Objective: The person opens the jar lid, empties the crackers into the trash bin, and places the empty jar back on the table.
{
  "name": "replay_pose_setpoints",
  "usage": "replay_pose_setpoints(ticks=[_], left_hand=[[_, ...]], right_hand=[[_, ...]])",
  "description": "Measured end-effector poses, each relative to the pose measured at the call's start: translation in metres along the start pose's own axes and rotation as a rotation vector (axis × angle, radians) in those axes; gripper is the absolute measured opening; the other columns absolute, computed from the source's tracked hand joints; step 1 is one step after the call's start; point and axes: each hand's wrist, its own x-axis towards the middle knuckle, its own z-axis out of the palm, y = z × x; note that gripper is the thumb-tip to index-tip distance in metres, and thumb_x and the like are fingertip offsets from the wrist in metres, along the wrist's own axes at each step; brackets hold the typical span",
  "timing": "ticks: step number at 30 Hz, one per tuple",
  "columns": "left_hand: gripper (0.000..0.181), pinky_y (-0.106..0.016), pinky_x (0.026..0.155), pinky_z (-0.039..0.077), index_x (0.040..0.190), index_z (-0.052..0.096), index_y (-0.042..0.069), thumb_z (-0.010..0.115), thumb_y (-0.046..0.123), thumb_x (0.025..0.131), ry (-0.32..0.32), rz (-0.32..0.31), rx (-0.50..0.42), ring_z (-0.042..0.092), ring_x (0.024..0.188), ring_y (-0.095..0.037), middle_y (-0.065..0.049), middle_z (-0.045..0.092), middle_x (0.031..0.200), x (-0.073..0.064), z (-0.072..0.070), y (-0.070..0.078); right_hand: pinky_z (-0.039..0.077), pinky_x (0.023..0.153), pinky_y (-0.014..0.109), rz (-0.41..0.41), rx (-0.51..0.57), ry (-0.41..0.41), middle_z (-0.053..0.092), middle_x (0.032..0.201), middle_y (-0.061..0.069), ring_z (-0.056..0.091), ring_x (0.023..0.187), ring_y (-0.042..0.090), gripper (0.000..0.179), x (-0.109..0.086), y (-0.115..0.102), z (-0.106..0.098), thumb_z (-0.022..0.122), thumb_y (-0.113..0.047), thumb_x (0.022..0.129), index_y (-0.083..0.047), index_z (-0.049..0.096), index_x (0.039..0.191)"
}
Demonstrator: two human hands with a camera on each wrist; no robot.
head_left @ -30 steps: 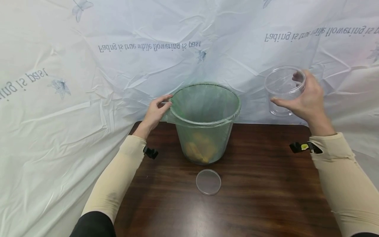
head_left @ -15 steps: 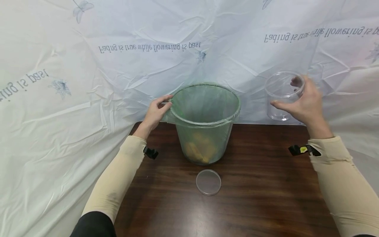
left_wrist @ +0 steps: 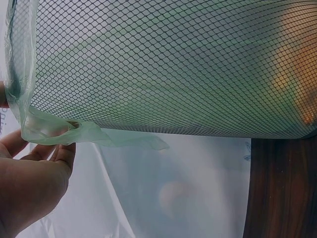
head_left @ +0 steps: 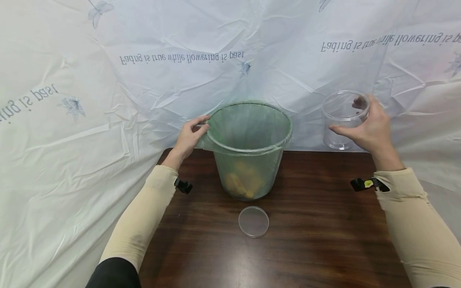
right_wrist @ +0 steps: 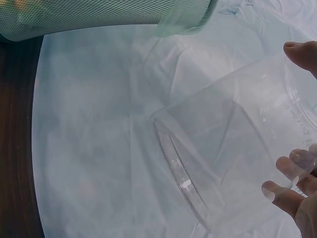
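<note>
A green mesh waste bin point(head_left: 248, 172), lined with a thin green bag point(left_wrist: 54, 130), stands at the back of the table. Its bag is folded over the rim, and orange-yellow contents show blurred through the lower wall. My left hand point(head_left: 188, 138) holds the bin's left rim, its fingers at the overhanging bag edge. Off to the right, my right hand point(head_left: 374, 124) grips a clear plastic jar point(right_wrist: 223, 144) round its upper side, thumb on one side and fingers on the other. The jar is lidless, held in the air with its mouth up. Nothing is visible inside it.
A round clear lid point(head_left: 253, 222) lies flat on the dark wooden table point(head_left: 309, 240), in front of the bin. White printed sheeting point(head_left: 173, 32) hangs behind the table and along its sides.
My right hand has come down slightly with the jar, slowing over the last half second. The left hand, the bin and the lid have stayed where they were.
</note>
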Motion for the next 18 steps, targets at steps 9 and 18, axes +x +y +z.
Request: replay_pose_setpoints(ticks=[9, 18], left_hand=[[0.042, -0.025, 0.088, 0.046, 0.14, 0.052, 0.003, 0.056, 0.016, 0.1, 0.018, 0.025, -0.007, 0.053, 0.107, -0.016, -0.019, 0.048, 0.137, 0.004, 0.0, -0.012], [0.043, -0.029, 0.091, 0.046, 0.14, 0.052, 0.003, 0.057, 0.018, 0.099, 0.026, 0.033, -0.005, 0.054, 0.108, -0.016, -0.018, 0.048, 0.135, 0.003, 0.0, -0.012]], right_hand=[[0.034, 0.083, 0.011, 0.02, 0.032, -0.001, 0.058, 0.108, 0.006, 0.048, 0.1, 0.0, 0.098, -0.004, 0.005, 0.002, 0.097, -0.009, 0.046, -0.022, 0.056, 0.134], [0.034, 0.082, 0.009, 0.04, 0.027, -0.001, 0.06, 0.111, 0.013, 0.049, 0.1, -0.004, 0.103, -0.008, 0.006, 0.004, 0.096, -0.009, 0.047, -0.024, 0.053, 0.139]])
